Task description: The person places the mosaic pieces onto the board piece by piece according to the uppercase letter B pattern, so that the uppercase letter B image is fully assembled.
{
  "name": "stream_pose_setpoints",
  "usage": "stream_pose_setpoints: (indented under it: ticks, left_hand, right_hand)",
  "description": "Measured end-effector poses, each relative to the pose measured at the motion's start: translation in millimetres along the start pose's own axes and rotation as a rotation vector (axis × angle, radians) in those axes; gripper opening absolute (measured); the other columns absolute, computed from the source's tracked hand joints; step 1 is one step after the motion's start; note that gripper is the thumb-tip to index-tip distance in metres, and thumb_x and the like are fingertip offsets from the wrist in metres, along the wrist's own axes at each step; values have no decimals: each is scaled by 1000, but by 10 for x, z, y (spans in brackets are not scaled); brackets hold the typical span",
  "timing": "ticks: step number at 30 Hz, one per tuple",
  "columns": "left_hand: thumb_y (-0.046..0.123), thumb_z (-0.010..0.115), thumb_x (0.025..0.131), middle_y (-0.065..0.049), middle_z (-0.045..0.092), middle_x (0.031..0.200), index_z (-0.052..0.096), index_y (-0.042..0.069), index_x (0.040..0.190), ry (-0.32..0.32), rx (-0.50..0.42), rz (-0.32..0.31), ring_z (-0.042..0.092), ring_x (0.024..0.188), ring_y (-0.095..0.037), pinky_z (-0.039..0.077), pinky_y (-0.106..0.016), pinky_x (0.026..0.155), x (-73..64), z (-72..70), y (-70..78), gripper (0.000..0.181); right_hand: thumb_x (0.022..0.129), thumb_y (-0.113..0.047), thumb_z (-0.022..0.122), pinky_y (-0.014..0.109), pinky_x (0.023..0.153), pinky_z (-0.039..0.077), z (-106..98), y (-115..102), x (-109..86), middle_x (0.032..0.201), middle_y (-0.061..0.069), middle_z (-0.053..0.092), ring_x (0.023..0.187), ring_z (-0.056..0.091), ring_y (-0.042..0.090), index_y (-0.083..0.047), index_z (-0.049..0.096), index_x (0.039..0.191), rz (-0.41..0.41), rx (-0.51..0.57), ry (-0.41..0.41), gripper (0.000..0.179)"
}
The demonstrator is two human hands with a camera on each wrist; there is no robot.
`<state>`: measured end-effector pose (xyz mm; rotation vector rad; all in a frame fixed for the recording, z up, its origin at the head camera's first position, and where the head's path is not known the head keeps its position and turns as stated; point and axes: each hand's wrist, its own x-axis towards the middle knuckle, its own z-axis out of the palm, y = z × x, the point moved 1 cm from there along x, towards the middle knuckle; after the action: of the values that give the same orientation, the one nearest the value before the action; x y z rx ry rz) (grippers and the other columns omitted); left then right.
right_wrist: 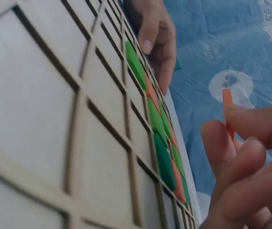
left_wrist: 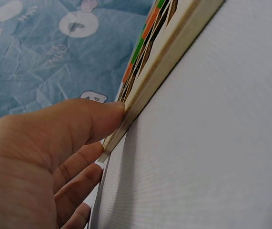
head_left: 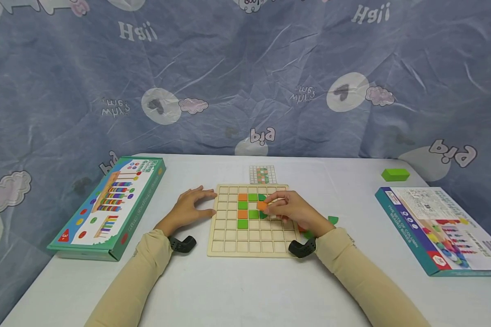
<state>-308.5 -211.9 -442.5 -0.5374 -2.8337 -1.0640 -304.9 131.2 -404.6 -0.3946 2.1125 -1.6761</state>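
A wooden grid board (head_left: pixel 224 246) lies on the table, with orange, light green and dark green tiles in some of its middle cells. My right hand (head_left: pixel 293 210) pinches an orange tile (right_wrist: pixel 227 99) between thumb and index finger, above the right part of the pattern. In the right wrist view this tile stands edge-on, apart from the board. Under and beside it in the head view are a light green tile (head_left: pixel 253 214) and a dark green piece (head_left: pixel 262 197). My left hand (head_left: pixel 190 208), fingers extended, touches the board's left edge with its thumb and fingertips.
A small pattern card (head_left: pixel 263 175) lies behind the board. Loose pieces, including a green one (head_left: pixel 333 220), lie partly hidden by the right wrist. Toy boxes flank the board, one at left (head_left: pixel 122 204) and one at right (head_left: pixel 446 231), with a green block (head_left: pixel 395 175) behind the latter.
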Motion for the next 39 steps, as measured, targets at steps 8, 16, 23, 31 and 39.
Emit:
stream_pose_setpoints:
  ticks: [8, 16, 23, 31, 39]
  left_hand:
    - [25, 82, 92, -14, 60, 156, 70, 5, 143, -1, 4, -7, 33, 160, -42, 12, -61, 133, 14, 6, -3, 56]
    - [26, 83, 92, -14, 60, 156, 70, 5, 143, 2, 2, -6, 33, 160, -43, 12, -61, 133, 20, 12, -17, 56]
    - [25, 83, 92, -14, 59, 157, 70, 5, 143, -3, -4, -13, 33, 160, -42, 12, -60, 133, 18, 13, -6, 56]
    - [24, 83, 91, -15, 59, 157, 70, 5, 142, 4, -3, -7, 33, 160, -43, 12, -60, 133, 8, 6, -6, 56]
    - [24, 83, 91, -15, 59, 157, 70, 5, 142, 3, -10, -8, 33, 160, -43, 11, -61, 133, 7, 11, -8, 56]
  right_hand:
    - [96, -1, 74, 20, 53, 42, 175, 56, 30, 84, 0, 77, 58, 50, 10, 7, 66, 122, -25, -47, -65, 28]
    - [94, -2, 77, 20, 51, 47, 202, 89, 27, 83, 0, 69, 57, 51, 10, 6, 68, 118, -50, -135, -84, 27]
    - [94, -3, 81, 21, 51, 48, 211, 92, 22, 78, 2, 63, 52, 51, 10, 6, 71, 117, -88, -270, -100, 27]
    - [94, -3, 81, 23, 52, 52, 227, 79, 18, 77, 2, 66, 51, 54, 10, 6, 72, 115, -149, -347, -115, 25]
    - [92, -5, 82, 24, 51, 52, 228, 93, 23, 75, 0, 66, 51, 54, 10, 4, 75, 112, -170, -377, -114, 23]
